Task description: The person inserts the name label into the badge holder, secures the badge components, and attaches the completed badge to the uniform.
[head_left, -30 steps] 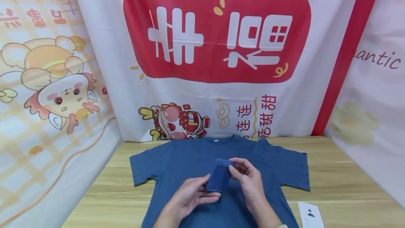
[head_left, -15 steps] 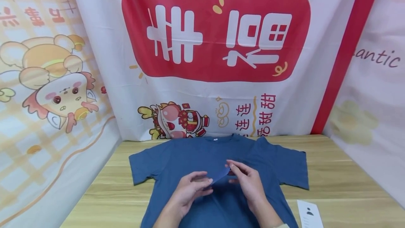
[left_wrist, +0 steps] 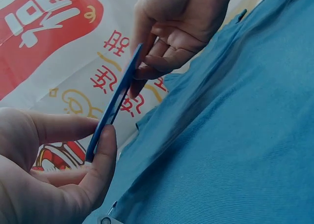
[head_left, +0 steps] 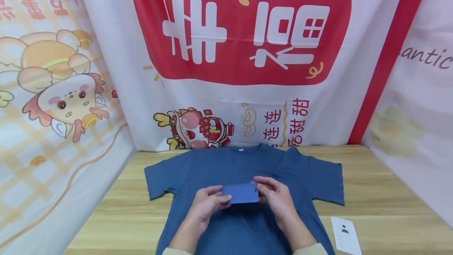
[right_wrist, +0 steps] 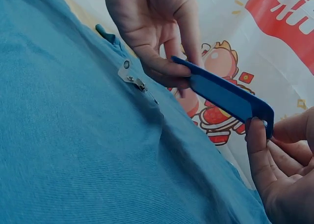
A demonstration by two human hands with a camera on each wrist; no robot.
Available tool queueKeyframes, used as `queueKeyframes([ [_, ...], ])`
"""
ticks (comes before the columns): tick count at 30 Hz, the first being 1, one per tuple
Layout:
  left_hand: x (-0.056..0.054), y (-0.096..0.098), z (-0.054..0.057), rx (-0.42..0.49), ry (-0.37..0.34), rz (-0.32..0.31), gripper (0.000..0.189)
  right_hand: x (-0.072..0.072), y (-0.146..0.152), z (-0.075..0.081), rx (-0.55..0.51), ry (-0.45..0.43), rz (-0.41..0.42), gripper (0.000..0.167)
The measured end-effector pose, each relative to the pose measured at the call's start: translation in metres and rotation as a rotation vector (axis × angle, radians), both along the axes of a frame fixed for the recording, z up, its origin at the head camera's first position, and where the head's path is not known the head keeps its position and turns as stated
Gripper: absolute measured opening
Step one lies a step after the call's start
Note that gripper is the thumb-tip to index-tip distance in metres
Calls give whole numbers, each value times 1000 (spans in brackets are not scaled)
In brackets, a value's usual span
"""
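A flat blue card holder (head_left: 241,193) is held sideways between both hands, over a dark blue T-shirt (head_left: 244,231). At its left end my left hand (head_left: 207,206) pinches it between thumb and fingers. My right hand (head_left: 277,198) pinches the other end, near a small slot in its edge. From the right wrist, the holder (right_wrist: 225,96) shows a raised rim round a recessed face. A small metal clip with a clear snap strap (right_wrist: 131,75) lies on the shirt below the hands.
To the right of the shirt, a white card (head_left: 346,236) with a person icon and lines of print rests on the wooden table (head_left: 382,204). Printed cloth (head_left: 244,93) hangs behind the table and along both sides.
The card holder has turned from upright, through nearly edge-on, to lying lengthwise between the hands. My left hand has shifted slightly left, and the head view has tipped slightly downward.
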State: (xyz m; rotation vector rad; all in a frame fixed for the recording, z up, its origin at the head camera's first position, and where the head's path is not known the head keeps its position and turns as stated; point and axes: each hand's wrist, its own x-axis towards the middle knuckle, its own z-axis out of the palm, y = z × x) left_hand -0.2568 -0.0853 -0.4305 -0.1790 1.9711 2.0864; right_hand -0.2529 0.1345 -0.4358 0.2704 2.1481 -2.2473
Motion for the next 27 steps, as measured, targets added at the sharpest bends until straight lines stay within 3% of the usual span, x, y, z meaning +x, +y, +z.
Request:
queueKeyframes([
  [8, 4, -4, -2, 68, 16, -29, 56, 0, 3, -7, 14, 14, -29, 31],
  [17, 4, -5, 5, 104, 14, 25, 56, -1, 0, -4, 54, 3, -20, 38],
  [27, 6, -5, 4, 116, 0, -15, 55, -1, -1, -3, 127, -39, -25, 41],
])
